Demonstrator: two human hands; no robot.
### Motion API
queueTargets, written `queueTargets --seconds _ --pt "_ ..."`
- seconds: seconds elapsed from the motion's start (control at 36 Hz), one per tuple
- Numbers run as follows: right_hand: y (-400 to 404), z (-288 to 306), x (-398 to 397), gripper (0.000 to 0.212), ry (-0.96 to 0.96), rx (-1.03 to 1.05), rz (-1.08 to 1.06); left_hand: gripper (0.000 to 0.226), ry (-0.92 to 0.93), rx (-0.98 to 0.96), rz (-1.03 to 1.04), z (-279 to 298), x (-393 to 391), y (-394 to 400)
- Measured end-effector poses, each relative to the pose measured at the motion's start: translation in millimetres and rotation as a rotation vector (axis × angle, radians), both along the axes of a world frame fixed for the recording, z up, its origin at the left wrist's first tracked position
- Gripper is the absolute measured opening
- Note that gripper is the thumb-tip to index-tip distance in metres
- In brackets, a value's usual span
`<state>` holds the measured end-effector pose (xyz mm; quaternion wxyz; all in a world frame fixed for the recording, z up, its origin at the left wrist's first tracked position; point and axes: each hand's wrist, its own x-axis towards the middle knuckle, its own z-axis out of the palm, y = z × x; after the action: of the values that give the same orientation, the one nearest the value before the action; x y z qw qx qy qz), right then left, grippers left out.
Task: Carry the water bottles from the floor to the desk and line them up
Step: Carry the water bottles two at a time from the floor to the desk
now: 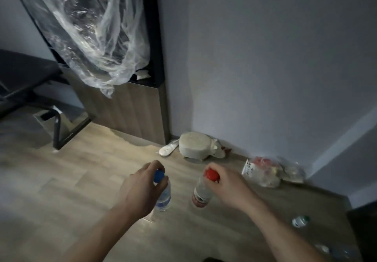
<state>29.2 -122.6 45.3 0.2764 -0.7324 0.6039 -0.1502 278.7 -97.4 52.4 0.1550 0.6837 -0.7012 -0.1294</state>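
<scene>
- Left hand [140,188] curled around the neck of a blue-capped bottle [162,194], fingers pinching just under the cap.
- Right hand [226,184] gripping a red-capped bottle [201,192] at its top, label end tilted down and leftward.
- Both bottles held above the wooden floor [81,180], near the corner where the walls meet (whether either base touches the boards cannot be told).
- Green-capped bottle [301,221] lying on the floor toward its right edge; further clear bottles [334,250] blurred at the lower right.
- Round pale cushion [195,144] and a crumpled plastic bag [267,172] against the far wall.
</scene>
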Motion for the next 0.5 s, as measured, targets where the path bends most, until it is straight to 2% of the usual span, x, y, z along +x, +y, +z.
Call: queueTargets --seconds 0.11,0.31,0.5 --pt "-38 20 53 0.022 0.007 -0.004 0.104 0.015 0.046 -0.034 0.101 12 55 -21" --pt "-114 38 140 0.015 -0.044 -0.030 0.288 0.014 0.145 -0.044 0.296 24 135 -64" --pt "-201 43 232 0.021 -0.090 -0.069 0.452 0.016 0.172 -0.030 0.453 39 212 -110"
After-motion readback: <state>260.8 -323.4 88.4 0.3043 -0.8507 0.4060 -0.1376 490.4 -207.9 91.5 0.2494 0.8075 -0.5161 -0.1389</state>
